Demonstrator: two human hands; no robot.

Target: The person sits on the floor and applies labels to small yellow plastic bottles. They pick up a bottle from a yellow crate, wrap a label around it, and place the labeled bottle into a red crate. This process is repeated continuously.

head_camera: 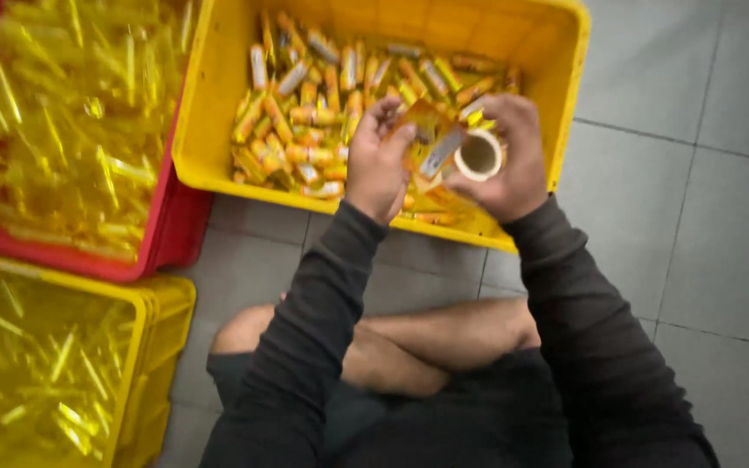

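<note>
My left hand [377,160] and my right hand [511,156] are raised over the front edge of a yellow crate [210,130]. Between them they hold a small bundle of orange and yellow tubes [431,143]. My right hand also holds a roll of clear tape [478,156], with its hollow core facing me. The crate is filled with several more of the same small orange tubes [314,104]. Both arms wear dark long sleeves.
A red crate [171,234] holding clear yellow wrappers [62,121] stands at the left, and another yellow crate [145,347] with wrappers sits below it. I sit cross-legged on a grey tiled floor [687,217].
</note>
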